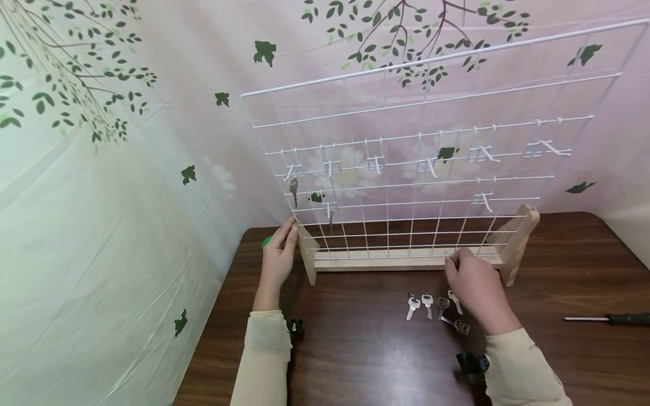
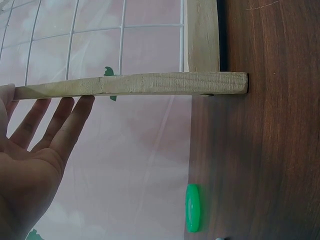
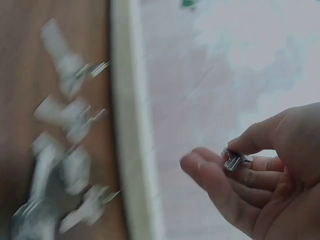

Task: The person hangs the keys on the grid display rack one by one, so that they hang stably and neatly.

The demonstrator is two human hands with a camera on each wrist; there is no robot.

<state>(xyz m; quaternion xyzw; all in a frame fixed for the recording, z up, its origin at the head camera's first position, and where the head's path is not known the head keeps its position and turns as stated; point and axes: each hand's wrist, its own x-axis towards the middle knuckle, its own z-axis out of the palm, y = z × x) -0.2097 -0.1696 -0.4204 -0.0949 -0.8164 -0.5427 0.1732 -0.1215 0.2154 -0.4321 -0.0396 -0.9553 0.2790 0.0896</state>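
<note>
My left hand (image 1: 279,251) holds the left wooden end support (image 2: 150,84) of a white wire grid rack (image 1: 388,232). In the left wrist view, its fingertips lie against the support's outer face and the thumb is at the edge. My right hand (image 1: 474,285) pinches a small metal key (image 3: 233,160) between thumb and fingers, low before the rack's right half; most of the key is hidden by the hand. One key (image 1: 294,192) hangs from the upper-left hook, and another key (image 1: 330,220) hangs from a lower hook. Several loose keys (image 1: 427,304) lie on the table near my right hand.
White hooks (image 1: 430,167) line the grid, one lower right hook (image 1: 486,202) among them. A black-handled screwdriver (image 1: 627,320) lies at the right. A green round object (image 2: 193,208) sits beyond the left support. Patterned cloth (image 1: 167,225) hangs behind the dark wooden table (image 1: 355,349).
</note>
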